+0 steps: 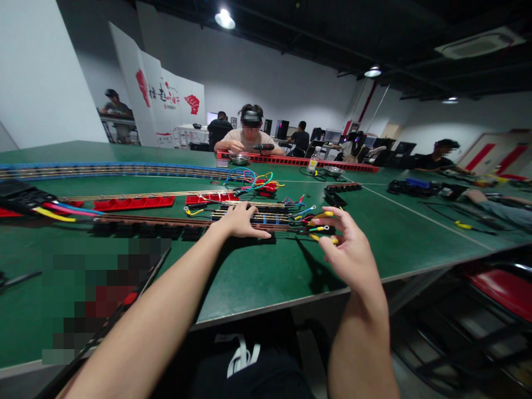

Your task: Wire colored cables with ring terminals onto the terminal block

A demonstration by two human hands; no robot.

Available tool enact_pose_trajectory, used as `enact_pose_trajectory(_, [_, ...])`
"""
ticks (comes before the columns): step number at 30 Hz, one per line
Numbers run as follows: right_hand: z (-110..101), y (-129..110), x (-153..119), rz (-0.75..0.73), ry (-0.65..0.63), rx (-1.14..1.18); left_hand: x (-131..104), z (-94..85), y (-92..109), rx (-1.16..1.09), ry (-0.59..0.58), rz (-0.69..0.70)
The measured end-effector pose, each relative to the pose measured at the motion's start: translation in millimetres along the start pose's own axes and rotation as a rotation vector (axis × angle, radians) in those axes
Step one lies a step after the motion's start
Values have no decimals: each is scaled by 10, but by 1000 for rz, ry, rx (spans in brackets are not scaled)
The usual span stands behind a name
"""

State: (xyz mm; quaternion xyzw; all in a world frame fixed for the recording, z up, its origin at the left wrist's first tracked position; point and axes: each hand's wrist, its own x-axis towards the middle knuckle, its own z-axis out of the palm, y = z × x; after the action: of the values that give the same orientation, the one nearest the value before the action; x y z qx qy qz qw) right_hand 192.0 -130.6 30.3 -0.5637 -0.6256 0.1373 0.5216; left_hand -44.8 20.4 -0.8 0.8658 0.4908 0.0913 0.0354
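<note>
Tabletop (257,293) in green, on which we see brown rails (178,222) lying lengthwise; our left hand (239,220) rests over them, fingers spread loosely; the curled fingers of our right hand (347,246) hold a yellow-handled tool (328,214), handles apart, beside a ring terminal (326,228).

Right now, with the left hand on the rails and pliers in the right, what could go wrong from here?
First, the yellow-handled pliers in the right hand sit close to several coloured wires, so closing them might nick the wrong one. Second, a ring terminal shows between the pliers' handles in this view and could get pinched or bent. Third, the left hand rests across the rails; if it slips, they might shift.
</note>
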Motion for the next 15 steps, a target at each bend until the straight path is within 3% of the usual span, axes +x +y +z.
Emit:
enact_pose_trajectory(10, [-4,-7,2,-79,-70,-101,-1,-7,16,8,2,-6])
enact_pose_trajectory(15, [-60,-30,-32,-186,-171,-193,1,-2,18,10,12,-1])
